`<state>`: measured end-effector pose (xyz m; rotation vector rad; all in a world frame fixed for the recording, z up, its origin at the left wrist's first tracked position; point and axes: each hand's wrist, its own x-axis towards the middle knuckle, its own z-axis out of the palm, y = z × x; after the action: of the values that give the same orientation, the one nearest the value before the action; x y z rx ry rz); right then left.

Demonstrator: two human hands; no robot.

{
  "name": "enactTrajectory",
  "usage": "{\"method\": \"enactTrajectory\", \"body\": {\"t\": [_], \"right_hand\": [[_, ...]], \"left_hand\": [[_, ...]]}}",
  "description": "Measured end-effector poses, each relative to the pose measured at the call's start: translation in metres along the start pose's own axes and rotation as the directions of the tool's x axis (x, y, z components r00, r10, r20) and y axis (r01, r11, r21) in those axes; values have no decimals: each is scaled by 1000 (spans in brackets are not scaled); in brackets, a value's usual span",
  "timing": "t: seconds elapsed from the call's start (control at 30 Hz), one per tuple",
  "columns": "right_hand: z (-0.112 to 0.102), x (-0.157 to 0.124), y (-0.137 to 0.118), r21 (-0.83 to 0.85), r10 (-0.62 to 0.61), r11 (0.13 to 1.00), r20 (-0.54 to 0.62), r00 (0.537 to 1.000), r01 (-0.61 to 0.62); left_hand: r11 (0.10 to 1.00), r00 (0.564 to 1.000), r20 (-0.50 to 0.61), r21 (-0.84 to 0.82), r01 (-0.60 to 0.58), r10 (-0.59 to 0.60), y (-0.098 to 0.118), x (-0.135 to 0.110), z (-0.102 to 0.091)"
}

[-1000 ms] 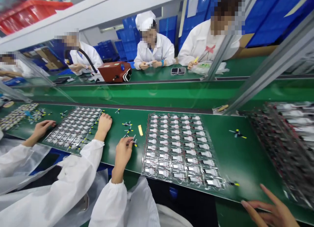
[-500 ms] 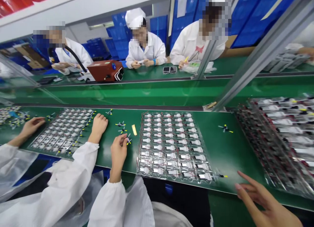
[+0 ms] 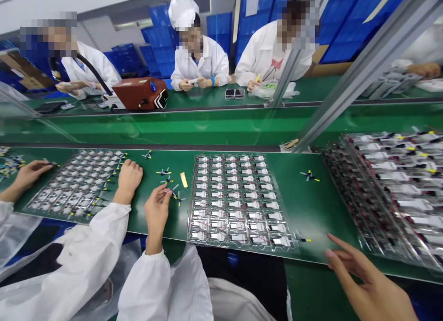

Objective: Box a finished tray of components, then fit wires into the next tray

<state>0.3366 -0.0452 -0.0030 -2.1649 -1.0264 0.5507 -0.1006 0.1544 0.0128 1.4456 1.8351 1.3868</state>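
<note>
Reaching among loose parts

Left of centre, the person's left hand (image 3: 128, 178) lies loosely curled against the edge of a clear plastic tray (image 3: 51, 214) of silver pouch cells, nothing visible in it. The right hand (image 3: 156, 214) reaches, fingers parted, to small black-and-yellow wire connectors (image 3: 174, 195) lying loose on the green conveyor belt (image 3: 162, 231); whether it grips one, I cannot tell. Pieces this small want a light fingertip pinch.
</note>
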Motion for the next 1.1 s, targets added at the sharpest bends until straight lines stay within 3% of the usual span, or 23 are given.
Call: {"method": "enactTrajectory", "body": {"t": [0.37, 0.5, 0.6, 0.67, 0.73, 0.83, 0.97, 1.1], "right_hand": [[-11, -2, -4, -14, -23, 1000, -6, 1000, 23], [-12, -9, -6, 7, -8, 1000, -20, 1000, 9], [-10, -20, -26, 87, -91, 992, 28, 995, 89], [-5, -30, -49, 180, -248, 957, 101, 963, 228], [3, -40, -74, 269, -418, 891, 169, 893, 366], [17, -50, -103, 340, -515, 836, 212, 831, 431], [26, -53, -118, 381, -517, 819, 162, 841, 430], [23, -50, -116, 405, -477, 828, 144, 867, 389]], "left_hand": [[997, 1000, -30, 80, 13, -11, 21, -9, -10], [996, 997, -41, -65, 57, -60, 54, -28, -7], [964, 988, 104, -229, 138, -117, 87, -61, 5], [932, 947, 283, -277, 234, -153, 107, -87, 18], [896, 882, 431, -291, 334, -189, 121, -111, 33], [846, 795, 565, -295, 445, -221, 134, -136, 53], [809, 703, 678, -281, 516, -213, 140, -148, 65], [817, 692, 696, -276, 507, -194, 142, -150, 69]]}}
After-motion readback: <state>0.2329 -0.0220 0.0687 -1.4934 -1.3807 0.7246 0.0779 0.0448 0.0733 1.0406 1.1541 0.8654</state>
